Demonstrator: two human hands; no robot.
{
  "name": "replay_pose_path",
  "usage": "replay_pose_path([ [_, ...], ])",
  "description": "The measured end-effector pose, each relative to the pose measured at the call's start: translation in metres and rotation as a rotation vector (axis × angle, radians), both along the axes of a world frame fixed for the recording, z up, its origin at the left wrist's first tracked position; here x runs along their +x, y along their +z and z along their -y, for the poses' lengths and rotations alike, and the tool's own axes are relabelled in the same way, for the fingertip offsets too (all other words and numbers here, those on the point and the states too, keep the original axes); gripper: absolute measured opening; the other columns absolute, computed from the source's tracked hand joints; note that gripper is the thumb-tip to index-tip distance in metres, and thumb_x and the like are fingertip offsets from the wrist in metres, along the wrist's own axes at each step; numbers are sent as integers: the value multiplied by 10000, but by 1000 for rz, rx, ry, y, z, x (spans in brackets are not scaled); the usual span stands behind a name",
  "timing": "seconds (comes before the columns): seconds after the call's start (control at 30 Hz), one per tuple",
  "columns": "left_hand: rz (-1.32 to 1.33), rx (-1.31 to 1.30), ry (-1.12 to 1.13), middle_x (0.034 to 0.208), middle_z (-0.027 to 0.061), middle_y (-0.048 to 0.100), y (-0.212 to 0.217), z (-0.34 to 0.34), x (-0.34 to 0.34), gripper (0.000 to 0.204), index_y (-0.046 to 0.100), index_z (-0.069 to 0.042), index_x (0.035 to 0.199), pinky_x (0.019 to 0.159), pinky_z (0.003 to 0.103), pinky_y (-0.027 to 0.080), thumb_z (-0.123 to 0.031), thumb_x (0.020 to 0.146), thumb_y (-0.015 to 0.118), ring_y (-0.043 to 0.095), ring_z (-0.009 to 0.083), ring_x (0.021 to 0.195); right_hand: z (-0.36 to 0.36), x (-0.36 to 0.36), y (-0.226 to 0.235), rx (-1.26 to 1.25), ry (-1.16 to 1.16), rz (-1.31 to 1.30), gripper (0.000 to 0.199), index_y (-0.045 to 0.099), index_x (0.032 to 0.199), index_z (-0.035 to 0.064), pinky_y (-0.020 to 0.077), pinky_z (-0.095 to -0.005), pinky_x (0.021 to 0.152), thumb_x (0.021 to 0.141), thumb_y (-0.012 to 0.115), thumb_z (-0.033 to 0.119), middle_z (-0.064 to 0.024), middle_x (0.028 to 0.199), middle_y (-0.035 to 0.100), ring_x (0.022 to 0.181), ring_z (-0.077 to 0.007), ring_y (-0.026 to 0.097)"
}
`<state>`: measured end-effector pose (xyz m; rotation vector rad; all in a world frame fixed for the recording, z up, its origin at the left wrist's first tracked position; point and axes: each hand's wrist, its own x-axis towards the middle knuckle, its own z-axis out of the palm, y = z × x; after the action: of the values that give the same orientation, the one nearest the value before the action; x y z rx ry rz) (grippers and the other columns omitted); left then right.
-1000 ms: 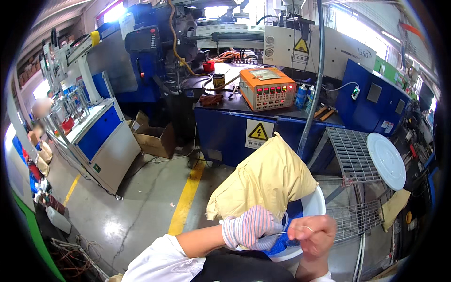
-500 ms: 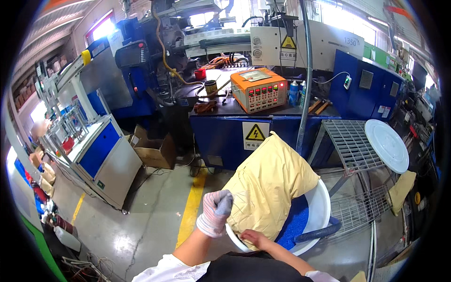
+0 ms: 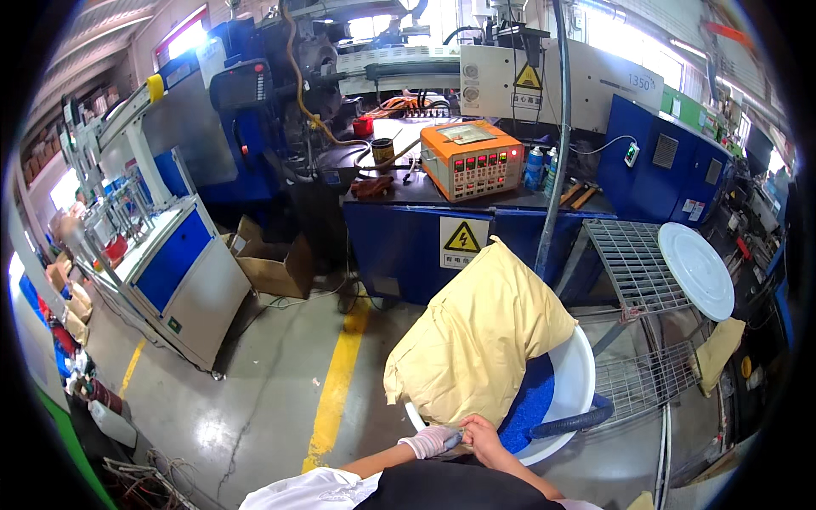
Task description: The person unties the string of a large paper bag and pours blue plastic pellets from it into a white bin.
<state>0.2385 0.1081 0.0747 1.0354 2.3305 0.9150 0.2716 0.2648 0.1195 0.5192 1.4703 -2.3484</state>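
A large pale-yellow sack (image 3: 476, 331) leans over the white tub (image 3: 585, 374), its lower end at the tub's near rim. Blue plastic pellets (image 3: 534, 395) fill the tub to the sack's right. My left hand (image 3: 432, 441), in a striped knit glove, is closed beside the sack's lower edge; what its fingers hold is hidden. My bare right hand (image 3: 482, 438) touches it there, fingers closed on the sack's bottom edge. A dark ribbed hose (image 3: 574, 421) dips over the tub's right side into the pellets.
A metal grid rack (image 3: 637, 263) with a round white lid (image 3: 697, 270) stands right of the tub. Behind is a blue cabinet bench (image 3: 399, 246) bearing an orange control box (image 3: 472, 161). A slanting metal pole (image 3: 557, 144) rises behind the sack. A cardboard box (image 3: 276, 263) sits left on the floor.
My left hand has come down and right from the sack's left side to meet my right hand at its lower edge. My right hand has shifted slightly right. The sack's left corner now shows.
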Motion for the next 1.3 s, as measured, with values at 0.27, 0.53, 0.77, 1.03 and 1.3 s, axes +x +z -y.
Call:
replay_pose_path([
  [0.27,-261,246,-17,607,161,560,197,-18,-15,192,610,-89,684,494,430,406,-271,748,615,543,350,536,-35,0,196,-81,1,-425,168,592,775,-35,319,-206,439,715,439,-71,-120,707,615,471,-64,404],
  [0.53,-233,668,119,593,75,483,280,-2,-15,202,476,-47,618,501,334,400,-144,774,560,491,242,540,-48,8,230,90,-238,-885,308,465,1108,11,425,-358,876,811,516,73,-118,1109,499,1044,-226,503],
  [0.77,-80,787,659,667,41,585,281,25,-14,358,602,-2,779,581,248,439,-296,928,462,538,133,571,31,-15,122,618,452,-951,696,302,1369,93,318,-338,1013,788,663,219,-98,1400,349,1261,-222,373],
  [1.03,108,1067,940,592,23,517,262,71,-31,439,532,-85,663,560,253,372,-452,899,485,483,129,556,19,-25,-1,462,508,-427,214,613,1012,54,442,-257,658,904,459,156,-32,684,561,668,-122,538],
  [1.3,7,377,1271,885,29,575,21,148,-90,436,608,-50,963,788,275,388,-458,903,469,488,139,826,16,-24,-13,548,535,-309,206,614,983,46,433,-267,595,916,458,164,-52,657,556,595,-120,522],
])
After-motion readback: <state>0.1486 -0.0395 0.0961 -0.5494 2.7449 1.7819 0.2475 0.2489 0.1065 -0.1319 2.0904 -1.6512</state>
